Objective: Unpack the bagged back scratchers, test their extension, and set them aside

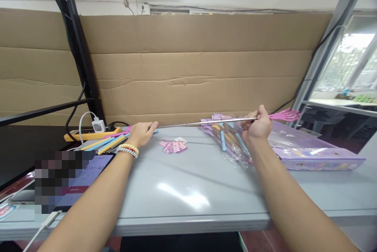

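Note:
A telescopic back scratcher [191,124] is stretched out level above the table, its thin metal rod spanning the gap between both hands. My left hand [141,133] is closed around its light-blue handle end, of which a bit shows past the thumb. At the other end, my right hand [258,127] grips the rod close to the pink hand-shaped head, which points right. Below the rod lie small pink cards [173,146] in a loose pile. Clear plastic bags [232,149] holding more back scratchers with blue and yellow handles lie beside my right forearm.
On the right sits an open purple box [321,159]. Several loose back scratchers [108,144] rest by my left wrist, near a yellow power strip [79,136] with a white charger. A tablet [85,177] lies at the left. Cardboard [203,67] walls the back; a black post [79,47] stands left.

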{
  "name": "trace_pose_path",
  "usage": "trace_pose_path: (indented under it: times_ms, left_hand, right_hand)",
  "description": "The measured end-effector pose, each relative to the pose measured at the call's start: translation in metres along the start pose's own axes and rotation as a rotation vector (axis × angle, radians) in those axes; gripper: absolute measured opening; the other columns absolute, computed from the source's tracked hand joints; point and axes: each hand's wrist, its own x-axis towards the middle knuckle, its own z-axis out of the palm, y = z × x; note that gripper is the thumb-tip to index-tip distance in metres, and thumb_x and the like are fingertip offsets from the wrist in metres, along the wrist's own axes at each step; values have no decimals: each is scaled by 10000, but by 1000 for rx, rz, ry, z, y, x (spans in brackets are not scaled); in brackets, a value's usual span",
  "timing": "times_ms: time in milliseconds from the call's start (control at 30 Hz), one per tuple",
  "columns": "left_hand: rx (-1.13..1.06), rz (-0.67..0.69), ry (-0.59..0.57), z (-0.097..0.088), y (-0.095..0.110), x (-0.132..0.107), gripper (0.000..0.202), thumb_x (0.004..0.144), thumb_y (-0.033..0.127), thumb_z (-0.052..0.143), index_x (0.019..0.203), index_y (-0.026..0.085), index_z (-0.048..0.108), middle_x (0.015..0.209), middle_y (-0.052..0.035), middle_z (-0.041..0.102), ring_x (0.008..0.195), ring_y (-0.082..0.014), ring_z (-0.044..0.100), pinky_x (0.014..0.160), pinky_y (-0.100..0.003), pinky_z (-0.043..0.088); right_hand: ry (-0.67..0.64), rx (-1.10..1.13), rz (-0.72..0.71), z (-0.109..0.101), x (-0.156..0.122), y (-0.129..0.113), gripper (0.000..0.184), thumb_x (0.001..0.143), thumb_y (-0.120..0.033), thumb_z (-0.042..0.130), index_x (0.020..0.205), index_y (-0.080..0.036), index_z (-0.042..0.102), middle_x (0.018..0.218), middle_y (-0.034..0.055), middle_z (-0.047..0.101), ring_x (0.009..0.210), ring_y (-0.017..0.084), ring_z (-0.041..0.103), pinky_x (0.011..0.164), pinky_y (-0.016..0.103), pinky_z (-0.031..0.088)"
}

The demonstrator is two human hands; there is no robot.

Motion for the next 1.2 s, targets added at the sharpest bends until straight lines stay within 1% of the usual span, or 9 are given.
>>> trace_pose_path:
  times_ms: [233,367,500,567,667,867,1000,1100,1200]
  left_hand:
    - [158,-105,50,2,7,4,582,873,491,201,620,209,643,687,-85,668,697,-223,586,537,-289,231]
    - [186,-185,88,2,1,1,615,876,494,184,649,206,677,717,-101,681,741,-245,607,555,-294,277]
    - [194,-233,77,2,-5,-2,623,879,481,179,650,196,683,732,-112,688,738,-247,615,555,-293,303]
    - [198,-242,73,2,-6,-2,606,879,453,185,667,194,690,747,-114,692,744,-250,619,556,-295,316]
    - [215,-253,57,3,-7,-1,586,875,409,194,695,185,704,769,-127,696,758,-264,623,568,-304,340]
    - [255,-250,21,5,-8,4,587,869,396,203,734,165,725,805,-153,694,803,-281,625,634,-328,394]
    - [266,-225,-15,5,-8,6,583,867,398,205,749,164,726,822,-154,693,822,-281,623,661,-333,405]
    - [271,-234,-37,4,-10,5,562,859,391,222,751,162,724,834,-154,693,817,-277,621,650,-328,402]
    - [269,-254,-31,3,-13,3,565,858,390,218,742,161,721,823,-152,692,798,-275,622,630,-325,393]
  right_hand:
    - [8,-23,24,-13,11,6,505,757,-498,489,449,-208,212,290,-74,263,231,55,228,275,214,153]
    - [-117,-73,188,-15,10,9,476,735,-495,535,467,-204,270,303,-79,284,249,55,259,284,201,190]
    - [-149,-5,334,-14,8,5,392,727,-456,562,503,-194,375,421,-42,451,364,84,433,357,212,350]
    - [-156,107,341,-15,10,2,428,783,-461,486,483,-191,343,445,-27,456,431,99,484,441,239,427]
    - [-212,226,305,-18,14,-1,525,852,-474,364,453,-174,205,408,-27,349,448,100,472,522,260,453]
    - [-235,265,295,-20,14,-5,549,887,-489,258,493,-149,84,408,-35,223,389,79,344,473,255,391]
    - [-227,246,224,-22,15,-11,570,879,-482,300,460,-159,88,382,-45,166,346,61,226,394,242,283]
    - [-199,189,129,-34,24,-17,595,878,-471,304,380,-189,141,337,-49,127,305,47,156,358,267,174]
    - [-172,116,53,-51,37,-21,624,898,-425,183,319,-194,177,300,-38,90,255,34,146,356,290,90]
